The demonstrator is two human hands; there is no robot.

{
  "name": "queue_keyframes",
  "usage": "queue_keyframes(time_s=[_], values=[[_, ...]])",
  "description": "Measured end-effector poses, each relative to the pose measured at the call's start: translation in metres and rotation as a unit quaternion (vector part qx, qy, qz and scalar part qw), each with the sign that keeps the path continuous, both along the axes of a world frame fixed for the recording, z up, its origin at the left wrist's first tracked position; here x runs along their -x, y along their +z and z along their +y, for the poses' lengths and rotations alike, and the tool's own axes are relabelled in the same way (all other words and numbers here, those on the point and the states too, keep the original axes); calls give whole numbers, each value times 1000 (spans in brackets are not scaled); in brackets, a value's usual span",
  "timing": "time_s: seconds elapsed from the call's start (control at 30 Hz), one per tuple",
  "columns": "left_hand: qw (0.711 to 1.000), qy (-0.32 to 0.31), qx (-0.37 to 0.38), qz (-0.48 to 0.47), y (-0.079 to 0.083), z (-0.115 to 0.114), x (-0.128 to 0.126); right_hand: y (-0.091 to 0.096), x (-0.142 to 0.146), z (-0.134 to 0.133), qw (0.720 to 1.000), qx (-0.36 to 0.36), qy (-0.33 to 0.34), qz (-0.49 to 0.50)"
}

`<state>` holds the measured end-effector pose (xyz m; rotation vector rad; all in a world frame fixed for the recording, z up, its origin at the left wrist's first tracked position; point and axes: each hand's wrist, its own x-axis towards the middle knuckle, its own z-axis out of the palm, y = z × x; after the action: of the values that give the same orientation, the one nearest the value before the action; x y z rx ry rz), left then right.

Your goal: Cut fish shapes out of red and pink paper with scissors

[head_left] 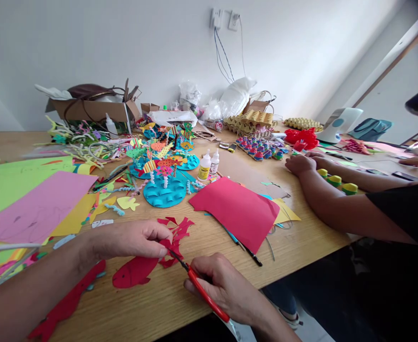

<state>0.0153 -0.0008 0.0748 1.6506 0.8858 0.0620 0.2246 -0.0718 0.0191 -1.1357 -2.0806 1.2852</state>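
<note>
My left hand [134, 240] pinches a red paper fish [135, 272] by its tail end, and the fish's drawn eye faces up. In my right hand [223, 285] are red-handled scissors [206, 295], their blades at the tail beside my left fingertips. Whether the blades are parted is hard to make out. Red paper scraps [180, 235] lie on the table just behind the blades. Under my left forearm, partly hidden, rests another red paper piece [70, 304].
A red sheet [237, 209] lies right of centre, a pencil [253, 256] by its edge. Behind stand glue bottles [204, 166] and a blue base [164, 190] with paper fish. Coloured sheets [41, 204] cover the left. At right, a co-worker's arms [316, 194] rest near painted egg-carton pieces [333, 180].
</note>
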Motion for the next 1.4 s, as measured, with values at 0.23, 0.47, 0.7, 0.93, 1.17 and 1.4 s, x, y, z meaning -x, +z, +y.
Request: queue_keyframes(time_s=[0.23, 0.47, 0.7, 0.93, 1.17, 1.4], values=[[918, 205, 217, -263, -16, -12, 0, -12, 14, -2, 976, 112, -117, 144], [837, 303, 236, -389, -39, -30, -12, -14, 36, -3, 929, 188, -197, 252], [868, 342, 93, -349, -35, -41, -26, -17, 48, -2, 936, 148, -177, 265], [864, 391, 15, -316, -37, -38, -27, -19, 49, -4, 949, 134, -168, 229], [884, 363, 10, -296, -34, -38, -26, -20, 46, -5, 958, 119, -160, 206], [893, 353, 17, -278, -32, -37, -24, -18, 42, -4, 968, 76, -149, 188]])
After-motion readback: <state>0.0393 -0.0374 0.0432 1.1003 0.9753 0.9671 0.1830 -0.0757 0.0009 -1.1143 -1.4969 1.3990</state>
